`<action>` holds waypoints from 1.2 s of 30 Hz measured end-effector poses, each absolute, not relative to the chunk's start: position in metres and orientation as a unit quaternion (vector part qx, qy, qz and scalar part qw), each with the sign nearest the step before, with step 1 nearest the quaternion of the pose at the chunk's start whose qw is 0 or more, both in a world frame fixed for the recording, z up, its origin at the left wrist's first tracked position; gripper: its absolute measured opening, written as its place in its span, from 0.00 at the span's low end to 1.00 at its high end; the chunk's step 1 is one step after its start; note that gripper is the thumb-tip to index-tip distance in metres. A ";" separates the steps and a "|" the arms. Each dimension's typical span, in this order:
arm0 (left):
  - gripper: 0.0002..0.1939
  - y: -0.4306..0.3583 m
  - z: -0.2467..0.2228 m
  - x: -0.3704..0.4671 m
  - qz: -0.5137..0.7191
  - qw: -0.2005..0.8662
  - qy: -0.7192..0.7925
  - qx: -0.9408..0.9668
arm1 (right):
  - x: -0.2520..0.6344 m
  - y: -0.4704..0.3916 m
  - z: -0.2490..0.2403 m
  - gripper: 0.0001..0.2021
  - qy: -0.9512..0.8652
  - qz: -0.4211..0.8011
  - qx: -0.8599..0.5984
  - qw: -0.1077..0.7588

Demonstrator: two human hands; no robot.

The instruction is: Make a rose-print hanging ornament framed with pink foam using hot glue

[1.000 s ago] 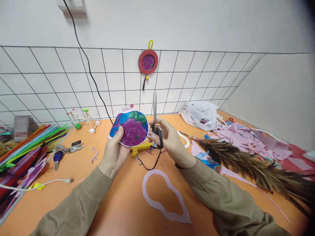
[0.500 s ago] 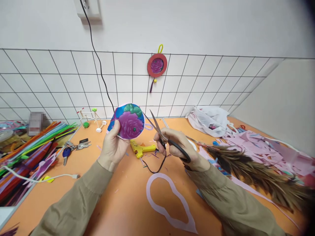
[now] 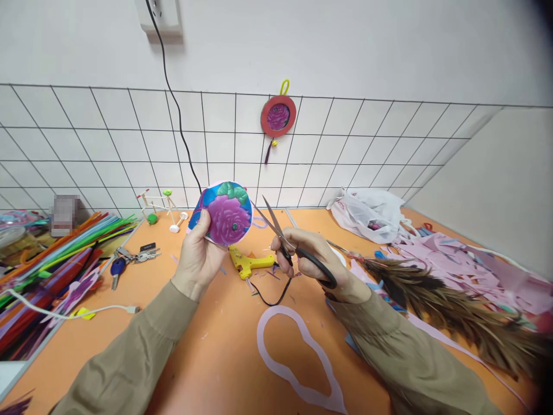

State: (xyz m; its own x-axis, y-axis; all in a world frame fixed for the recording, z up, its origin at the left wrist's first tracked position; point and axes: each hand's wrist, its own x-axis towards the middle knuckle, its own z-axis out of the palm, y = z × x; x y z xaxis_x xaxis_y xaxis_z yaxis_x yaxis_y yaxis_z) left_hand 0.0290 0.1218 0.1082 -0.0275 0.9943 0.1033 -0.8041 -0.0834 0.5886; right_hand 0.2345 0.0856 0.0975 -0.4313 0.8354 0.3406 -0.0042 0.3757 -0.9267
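- Here, the left hand [image 3: 199, 256] is gripping a flower-printed piece [image 3: 231, 216], thumb across its front and the other fingers behind it.
- The piece is held up above the orange table [image 3: 207, 357], its purple bloom and green leaf showing on a blue ground.
- The right hand [image 3: 317, 265] is closed around the handles of the black-handled scissors [image 3: 280, 230], whose blades stand spread and point towards the left hand's piece.
- One blade tip comes right beside the edge of the piece; whether it touches, I cannot tell.
- Between the two hands, lower down, a yellow glue gun [image 3: 254, 264] lies on the table, its dark cord looping below the right hand's fingers.
- Nearer the body than both hands, between the forearms, lies a pale pink cut-out outline [image 3: 262, 340].
- Left of the left hand are a set of keys [image 3: 117, 268] and, farther out, a heap of coloured craft stems [image 3: 78, 242].
- Right of the right hand lie brown feathers [image 3: 453, 308], with a white plastic bag [image 3: 367, 213] and pink scraps [image 3: 444, 259] beyond them.
- Above and beyond both hands, a red-rimmed ornament [image 3: 279, 116] hangs against the tiled wall [image 3: 345, 150].
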 end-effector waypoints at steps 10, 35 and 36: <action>0.15 0.122 0.111 0.029 0.691 0.652 0.195 0.242 | 0.235 0.088 0.094 0.23 -0.701 0.478 -0.296 0.439; 0.17 0.114 0.094 0.035 0.649 0.663 0.174 0.330 | 0.234 0.090 0.094 0.20 -0.685 0.483 -0.291 0.461; 0.16 0.114 0.094 0.036 0.650 0.662 0.174 0.330 | 0.234 0.090 0.094 0.19 -0.685 0.483 -0.292 0.461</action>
State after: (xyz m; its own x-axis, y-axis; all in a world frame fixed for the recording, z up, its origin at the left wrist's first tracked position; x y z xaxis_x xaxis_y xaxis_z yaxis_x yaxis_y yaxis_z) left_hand 0.0358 0.1139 0.0938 0.0953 0.9756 0.1979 -0.7452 -0.0620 0.6640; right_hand 0.2342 0.0901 0.0935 -0.4034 0.8457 0.3492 -0.0450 0.3629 -0.9307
